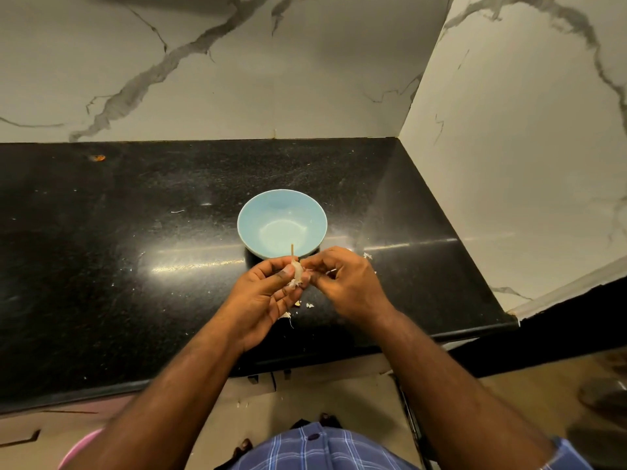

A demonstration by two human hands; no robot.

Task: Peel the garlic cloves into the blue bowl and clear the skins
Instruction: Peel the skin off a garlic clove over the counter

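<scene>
— What's he got hold of there?

— A garlic clove (298,271), pinched in the left hand (268,296) between thumb and curled fingers; a thin stalk pokes up from it, toward the bowl; the right hand (346,283) is pressed in close against it, its fingertips nipping at the top of the clove, so the two hands meet just over the near side of the counter (135,266).

— And the bowl?

— The blue bowl (282,222) stands on the counter just beyond the knuckles, upright; I can't make out a clove in it from here; its near rim is partly hidden behind the hands.

— Any mess about?

— Bits of skin (309,305) lie on the black top right under the hands and a little toward him; another white scrap (367,256) sits just off the right hand's far side; a thin sliver (177,211) lies well off to the left of the left hand; there's a small orange speck (98,158) far off left, near the wall.

— What's around him otherwise?

— Marble wall (305,79) behind the counter and down the right side; a pink tub (79,447) shows at his lower left, below the counter edge; his checked shirt (315,449) is at the bottom.
</scene>
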